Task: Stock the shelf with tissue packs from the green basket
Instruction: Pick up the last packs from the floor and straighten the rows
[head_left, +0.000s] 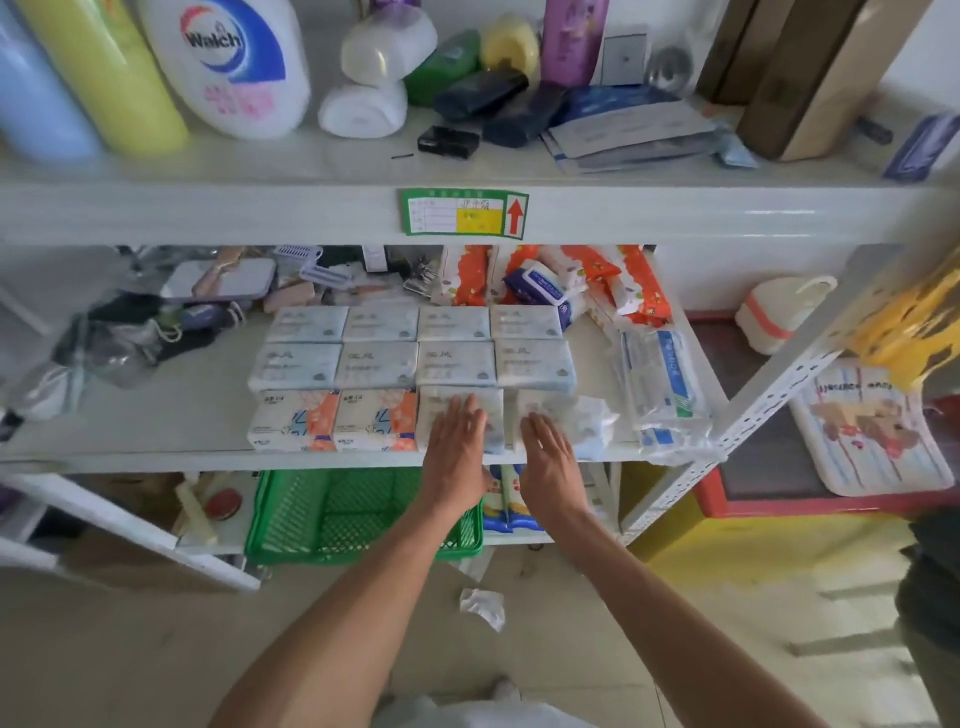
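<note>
Several tissue packs (415, 358) lie in rows on the middle white shelf (182, 415). The front row holds two orange-and-white packs (332, 421) and two pale packs. My left hand (457, 457) rests flat with straight fingers on the third front pack (447, 405). My right hand (550, 462) lies with straight fingers against the fourth front pack (545, 402), at the shelf's front edge. The green basket (343, 514) sits below on the lower shelf, under my left wrist, and what shows of its inside holds no packs.
Bottles (228, 62) and boxes crowd the top shelf. Orange-patterned packs (597, 280) and a clear bag (665, 389) lie right of the tissue rows. Clutter fills the shelf's left part. A crumpled paper (483, 608) lies on the floor. A slanted metal upright (769, 405) stands at right.
</note>
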